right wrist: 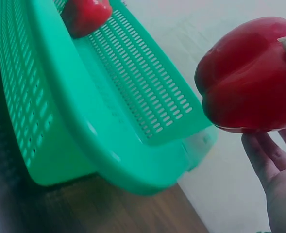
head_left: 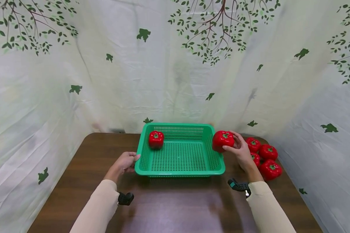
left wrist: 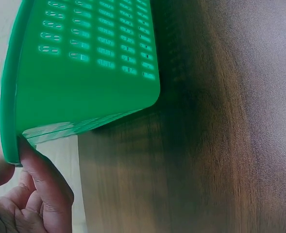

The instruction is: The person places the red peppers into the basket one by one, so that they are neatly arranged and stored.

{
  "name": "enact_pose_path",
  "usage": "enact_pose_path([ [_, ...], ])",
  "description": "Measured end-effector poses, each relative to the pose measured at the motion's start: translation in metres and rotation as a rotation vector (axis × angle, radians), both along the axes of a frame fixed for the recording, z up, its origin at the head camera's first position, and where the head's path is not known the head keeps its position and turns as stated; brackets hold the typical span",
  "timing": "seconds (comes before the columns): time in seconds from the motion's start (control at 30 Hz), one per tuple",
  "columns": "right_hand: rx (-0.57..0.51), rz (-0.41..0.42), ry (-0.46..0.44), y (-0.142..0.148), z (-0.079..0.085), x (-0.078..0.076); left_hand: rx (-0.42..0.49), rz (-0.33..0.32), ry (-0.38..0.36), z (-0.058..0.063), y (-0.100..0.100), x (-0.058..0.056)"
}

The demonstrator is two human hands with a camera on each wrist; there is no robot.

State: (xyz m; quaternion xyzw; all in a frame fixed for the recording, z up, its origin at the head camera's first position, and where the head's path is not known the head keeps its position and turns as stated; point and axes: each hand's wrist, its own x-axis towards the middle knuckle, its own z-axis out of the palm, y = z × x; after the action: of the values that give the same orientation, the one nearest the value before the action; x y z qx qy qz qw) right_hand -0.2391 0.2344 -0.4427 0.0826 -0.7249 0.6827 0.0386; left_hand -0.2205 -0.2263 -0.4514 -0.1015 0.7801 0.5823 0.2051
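Note:
A green plastic basket [head_left: 178,173] with slotted walls stands on the table. My left hand [head_left: 125,161] pinches its left rim between thumb and fingers; the left wrist view shows the thumb over the rim [left wrist: 9,121] and fingers beneath. In my right hand [head_left: 241,149] is a red bell pepper [head_left: 222,141], gripped between thumb and fingers and raised at the basket's right rim. Another red bell pepper [head_left: 156,139] sits inside the basket at its back left. The right wrist view shows the held pepper [right wrist: 249,77] beside the basket's end, with fingers under it.
Several more red bell peppers [head_left: 270,169] lie grouped at the table's right edge, beside my right wrist. The brown wooden table [head_left: 175,207] extends in front of the basket. Behind it hangs a pale cloth [head_left: 175,81] printed with leaves and branches.

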Motion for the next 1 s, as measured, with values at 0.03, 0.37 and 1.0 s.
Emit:
enact_pose_path([
  [0.03, 0.004, 0.001, 0.001, -0.002, 0.000, -0.002, 0.000, -0.001, 0.000, 0.001, 0.000, 0.000],
  [0.37, 0.099, 0.071, -0.012, -0.016, 0.002, -0.021, 0.010, -0.007, 0.012, 0.001, 0.001, -0.002],
  [1.0, 0.080, 0.149, -0.076, -0.057, -0.010, -0.045, 0.028, 0.014, 0.007, 0.001, 0.003, 0.002],
])
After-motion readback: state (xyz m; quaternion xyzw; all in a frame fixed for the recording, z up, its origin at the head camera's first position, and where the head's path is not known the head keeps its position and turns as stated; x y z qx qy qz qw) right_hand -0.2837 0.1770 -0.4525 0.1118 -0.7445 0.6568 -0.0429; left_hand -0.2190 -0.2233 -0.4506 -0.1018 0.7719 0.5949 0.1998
